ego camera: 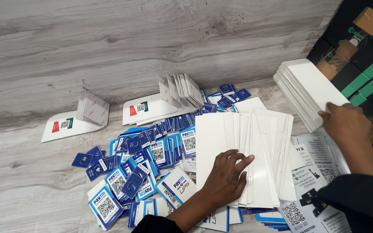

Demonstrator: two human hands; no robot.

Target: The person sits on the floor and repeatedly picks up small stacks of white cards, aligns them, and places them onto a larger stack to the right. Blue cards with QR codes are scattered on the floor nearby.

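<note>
The person's left hand (229, 174) lies palm down, fingers spread apart, pressing flat on a fanned row of long white cards (242, 146) in the middle of the wood-grain floor (65, 43); it grips nothing, only rests on top. To the right, the right hand (344, 123) reaches to a neat stack of white cards (303, 88) that leans near a black and green carton (359, 47), its fingers curled together over the stack's near edge (whether a card is actually pinched between them I cannot tell). Left of the fanned cards sprawls a loose heap of small blue and white code stickers (152, 159), some square, some spilled toward the near left. Beyond that heap, farther off, a fan of small white tent cards (182, 88) sits on a white envelope with red and green marks (145, 110), and a second such envelope (63, 125) lies at the far left with a few cards on it. Printed paper sheets (316, 181) lie under the fanned cards at the near right, beside a dark sleeve (359, 203).
</note>
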